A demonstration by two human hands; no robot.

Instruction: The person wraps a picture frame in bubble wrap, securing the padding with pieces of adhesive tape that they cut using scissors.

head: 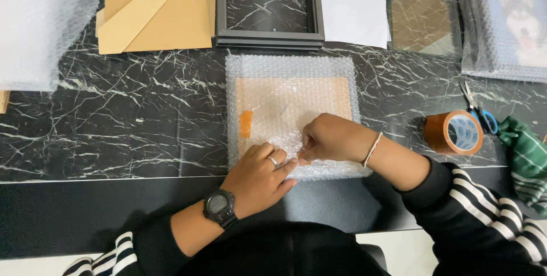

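A square parcel wrapped in bubble wrap (293,76) lies on the black marble table (125,116), its tan inner board showing through. One strip of brown tape (245,124) sticks on its left side. My left hand (259,176), with a ring and a black watch, lies flat on the parcel's near edge. My right hand (330,137), with a thin bracelet, pinches a small piece of brown tape against the wrap right beside my left fingertips.
A roll of brown tape (454,133) and blue-handled scissors (481,113) lie at the right, next to green cloth (527,156). Black frames (268,36), cardboard sheets (154,11), white paper (353,5), a glass pane (421,19), a bubble-wrap roll (40,25) and a wrapped picture (507,31) line the far side.
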